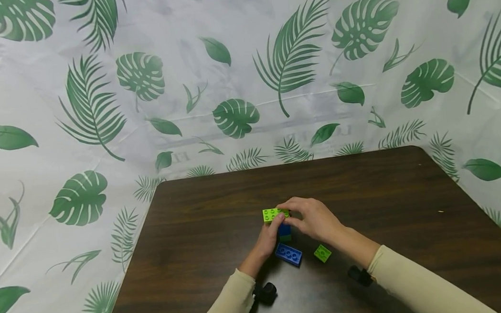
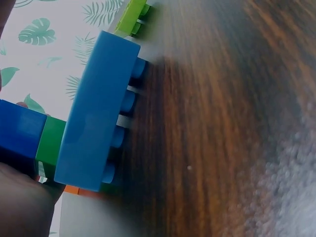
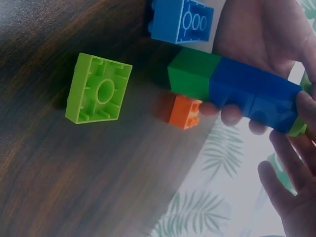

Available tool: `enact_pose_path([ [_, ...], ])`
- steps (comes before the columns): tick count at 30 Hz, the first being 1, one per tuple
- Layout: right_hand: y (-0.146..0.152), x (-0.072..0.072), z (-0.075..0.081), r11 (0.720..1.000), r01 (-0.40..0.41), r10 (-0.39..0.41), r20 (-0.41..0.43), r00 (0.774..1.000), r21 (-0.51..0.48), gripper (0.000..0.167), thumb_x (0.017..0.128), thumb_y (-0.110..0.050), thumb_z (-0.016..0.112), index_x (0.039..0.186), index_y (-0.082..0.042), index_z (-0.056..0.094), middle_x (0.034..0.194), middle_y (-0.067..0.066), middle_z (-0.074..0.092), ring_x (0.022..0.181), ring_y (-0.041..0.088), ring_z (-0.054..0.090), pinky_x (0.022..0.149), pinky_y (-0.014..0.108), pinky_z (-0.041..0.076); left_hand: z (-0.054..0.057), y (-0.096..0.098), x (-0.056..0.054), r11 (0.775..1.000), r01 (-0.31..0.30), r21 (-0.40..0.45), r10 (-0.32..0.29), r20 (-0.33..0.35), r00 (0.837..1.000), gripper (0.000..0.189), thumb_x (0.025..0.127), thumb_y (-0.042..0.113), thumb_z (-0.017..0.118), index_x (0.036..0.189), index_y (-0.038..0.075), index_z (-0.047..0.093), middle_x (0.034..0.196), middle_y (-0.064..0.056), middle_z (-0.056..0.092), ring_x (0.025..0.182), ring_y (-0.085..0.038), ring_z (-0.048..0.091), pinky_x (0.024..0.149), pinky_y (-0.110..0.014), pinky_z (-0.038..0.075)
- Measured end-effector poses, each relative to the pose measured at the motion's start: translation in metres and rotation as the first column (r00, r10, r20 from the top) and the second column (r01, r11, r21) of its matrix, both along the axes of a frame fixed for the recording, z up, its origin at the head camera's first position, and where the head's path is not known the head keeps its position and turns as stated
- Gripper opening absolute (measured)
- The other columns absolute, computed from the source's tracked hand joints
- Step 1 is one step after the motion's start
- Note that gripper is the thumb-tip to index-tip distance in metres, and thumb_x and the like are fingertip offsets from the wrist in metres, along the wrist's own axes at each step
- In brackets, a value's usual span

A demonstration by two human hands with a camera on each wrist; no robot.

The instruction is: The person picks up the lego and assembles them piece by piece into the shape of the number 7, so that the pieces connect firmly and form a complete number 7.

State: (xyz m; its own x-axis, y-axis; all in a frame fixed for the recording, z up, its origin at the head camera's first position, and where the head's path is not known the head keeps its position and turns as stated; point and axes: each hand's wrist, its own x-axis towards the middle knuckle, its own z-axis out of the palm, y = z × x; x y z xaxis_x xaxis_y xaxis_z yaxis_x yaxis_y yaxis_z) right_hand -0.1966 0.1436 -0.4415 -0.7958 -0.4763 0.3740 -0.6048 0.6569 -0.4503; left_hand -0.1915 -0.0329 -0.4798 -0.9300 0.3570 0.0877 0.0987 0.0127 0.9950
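An upright stack of toy building bricks stands between the hands, with a green brick (image 3: 195,74) at the bottom and two blue bricks (image 3: 254,94) above it. On top sits a long lime brick (image 1: 270,215), studs up. My left hand (image 1: 266,240) wraps round the stack, its fingertips showing past the blue bricks in the right wrist view. With thumb and fingers, my right hand (image 1: 316,218) pinches the right end of the lime brick. Its seating on the blue brick is partly hidden by the fingers.
Nearer the person, a loose blue brick (image 1: 288,254) and a small lime brick (image 1: 322,253) lie studs down on the dark wooden table (image 1: 202,217). An orange brick (image 3: 183,112) lies beyond the stack. Leaf-patterned sheeting (image 1: 236,71) hangs behind the table.
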Motion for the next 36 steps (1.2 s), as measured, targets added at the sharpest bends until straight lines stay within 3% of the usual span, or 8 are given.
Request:
enact_pose_path([
  [3, 0.001, -0.001, 0.0, 1.0, 0.004, -0.004, -0.004, 1.0, 0.006, 0.038, 0.087, -0.023, 0.076, 0.124, -0.016, 0.069, 0.115, -0.002, 0.07, 0.1, 0.016, 0.067, 0.083, 0.038, 0.055, 0.0, 0.0, -0.001, 1.0, -0.01, -0.009, 0.01, 0.002, 1.0, 0.039, 0.102, 0.022, 0.041, 0.119, -0.009, 0.057, 0.105, -0.008, 0.062, 0.098, -0.018, 0.055, 0.1, -0.056, 0.038],
  [8, 0.002, -0.001, -0.002, 1.0, -0.009, 0.009, -0.011, 1.0, -0.003, 0.038, 0.087, -0.023, 0.077, 0.123, -0.018, 0.07, 0.118, -0.002, 0.069, 0.103, 0.015, 0.067, 0.085, 0.036, 0.055, -0.002, 0.001, -0.002, 1.0, -0.003, 0.007, 0.003, 0.02, 1.0, 0.037, 0.102, 0.022, 0.04, 0.114, -0.008, 0.058, 0.097, 0.0, 0.061, 0.102, -0.042, 0.055, 0.093, -0.051, 0.044],
  [10, 0.002, -0.002, -0.002, 1.0, -0.016, 0.016, -0.023, 1.0, -0.013, 0.038, 0.086, -0.023, 0.077, 0.123, -0.018, 0.07, 0.118, -0.003, 0.069, 0.104, 0.015, 0.067, 0.084, 0.037, 0.055, -0.003, 0.001, -0.003, 1.0, 0.0, 0.014, 0.0, 0.02, 1.0, 0.036, 0.102, 0.022, 0.04, 0.113, -0.008, 0.058, 0.095, 0.002, 0.06, 0.102, -0.046, 0.054, 0.091, -0.049, 0.045],
  [16, 0.003, -0.002, -0.004, 1.0, -0.018, 0.016, -0.069, 0.997, -0.021, 0.04, 0.085, -0.024, 0.078, 0.123, -0.019, 0.07, 0.118, -0.002, 0.07, 0.101, 0.016, 0.068, 0.081, 0.038, 0.056, -0.002, 0.002, -0.004, 1.0, 0.009, 0.014, -0.009, 0.014, 1.0, 0.037, 0.103, 0.021, 0.039, 0.114, -0.008, 0.058, 0.096, 0.002, 0.059, 0.096, -0.029, 0.056, 0.093, -0.052, 0.043],
  [24, 0.004, -0.001, -0.004, 1.0, 0.005, -0.005, -0.03, 1.0, -0.011, 0.04, 0.086, -0.026, 0.077, 0.125, -0.021, 0.069, 0.12, -0.005, 0.069, 0.104, 0.016, 0.067, 0.082, 0.039, 0.055, -0.001, 0.003, -0.004, 1.0, 0.003, 0.017, -0.003, 0.032, 0.999, 0.043, 0.103, 0.022, 0.04, 0.122, -0.013, 0.054, 0.1, 0.001, 0.061, 0.091, -0.008, 0.054, 0.098, -0.057, 0.039],
  [27, 0.005, 0.0, -0.004, 1.0, 0.003, -0.003, -0.031, 1.0, -0.005, 0.04, 0.086, -0.025, 0.077, 0.125, -0.022, 0.069, 0.119, -0.005, 0.069, 0.104, 0.016, 0.067, 0.082, 0.039, 0.055, -0.007, 0.004, -0.007, 1.0, 0.007, 0.028, -0.008, 0.039, 0.999, 0.041, 0.103, 0.02, 0.039, 0.122, -0.013, 0.054, 0.099, 0.0, 0.061, 0.091, -0.01, 0.054, 0.098, -0.058, 0.039],
  [31, 0.004, 0.001, -0.005, 1.0, 0.002, -0.002, -0.043, 0.999, -0.002, 0.04, 0.086, -0.025, 0.077, 0.125, -0.021, 0.069, 0.119, -0.004, 0.069, 0.101, 0.016, 0.068, 0.081, 0.039, 0.056, -0.026, 0.005, -0.015, 0.999, -0.009, 0.051, 0.006, 0.05, 0.999, 0.04, 0.103, 0.023, 0.04, 0.118, -0.01, 0.056, 0.097, 0.001, 0.061, 0.091, -0.015, 0.056, 0.095, -0.053, 0.042],
  [36, 0.002, 0.001, -0.007, 1.0, 0.012, -0.012, -0.038, 0.999, 0.0, 0.037, 0.088, -0.026, 0.075, 0.124, -0.02, 0.069, 0.117, -0.005, 0.069, 0.098, 0.015, 0.068, 0.081, 0.039, 0.055, -0.033, 0.004, -0.018, 0.998, 0.005, 0.07, -0.009, 0.06, 0.998, 0.041, 0.103, 0.024, 0.039, 0.118, -0.01, 0.056, 0.098, 0.002, 0.061, 0.092, -0.015, 0.056, 0.096, -0.053, 0.041],
])
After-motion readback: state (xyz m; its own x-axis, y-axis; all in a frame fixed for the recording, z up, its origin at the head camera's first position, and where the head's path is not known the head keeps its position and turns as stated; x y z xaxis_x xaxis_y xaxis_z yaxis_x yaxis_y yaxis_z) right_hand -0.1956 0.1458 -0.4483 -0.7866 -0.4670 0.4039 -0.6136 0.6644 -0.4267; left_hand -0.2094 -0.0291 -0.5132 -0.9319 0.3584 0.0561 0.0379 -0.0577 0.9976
